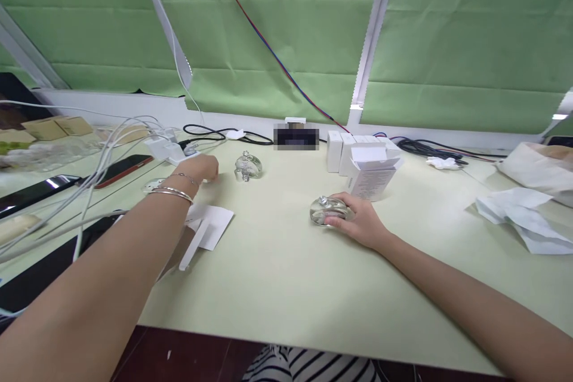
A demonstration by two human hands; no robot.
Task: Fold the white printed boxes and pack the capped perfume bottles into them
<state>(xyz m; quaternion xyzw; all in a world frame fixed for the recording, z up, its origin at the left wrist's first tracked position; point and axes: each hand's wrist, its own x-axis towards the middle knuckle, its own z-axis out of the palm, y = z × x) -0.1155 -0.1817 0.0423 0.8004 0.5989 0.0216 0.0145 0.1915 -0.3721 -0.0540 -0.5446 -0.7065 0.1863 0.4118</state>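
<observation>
My right hand is closed around a clear round glass bottle standing on the table. Just behind it stands a white printed carton with its top flaps up. Over on the left, my left hand has its fingers curled in, and whatever is inside them is hidden. To the right of that hand is a glass bottle, with a small clear cap at its front. Beneath my left forearm lies an opened white box, partly covered. Another clear piece shows behind the forearm.
Several white boxes line up at the back. Phones and tangled white cables crowd the left. Crumpled white paper and a cloth bag are at the right. Black cables run along the wall.
</observation>
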